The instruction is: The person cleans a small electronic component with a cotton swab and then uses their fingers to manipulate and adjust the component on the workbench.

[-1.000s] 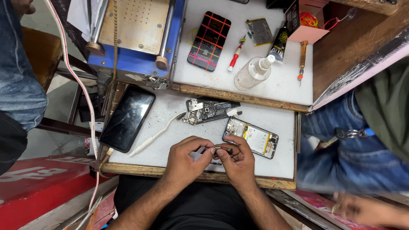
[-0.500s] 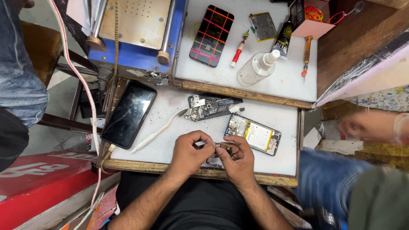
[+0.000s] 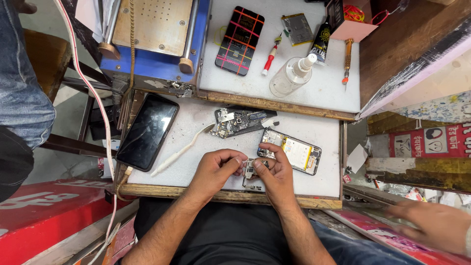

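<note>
We count: left hand (image 3: 214, 169) + right hand (image 3: 275, 172) both pinching 1 small circuit board (image 3: 251, 172) | near bench (image 3: 196, 147): 2 opened phones (image 3: 293, 151), 1 black screen (image 3: 147, 130)

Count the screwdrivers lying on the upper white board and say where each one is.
2. The red-handled screwdriver lies between the grid-patterned phone and the clear bottle. The orange-handled screwdriver lies right of the bottle, near the board's right edge. Others may be hidden out of view.

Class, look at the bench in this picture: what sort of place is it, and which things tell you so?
Most likely a small mobile phone repair stall. An opened phone with its battery and boards bare lies on the white worktop, small red-handled screwdrivers sit beside a clear plastic bottle, and both hands hold a small circuit board.
</note>
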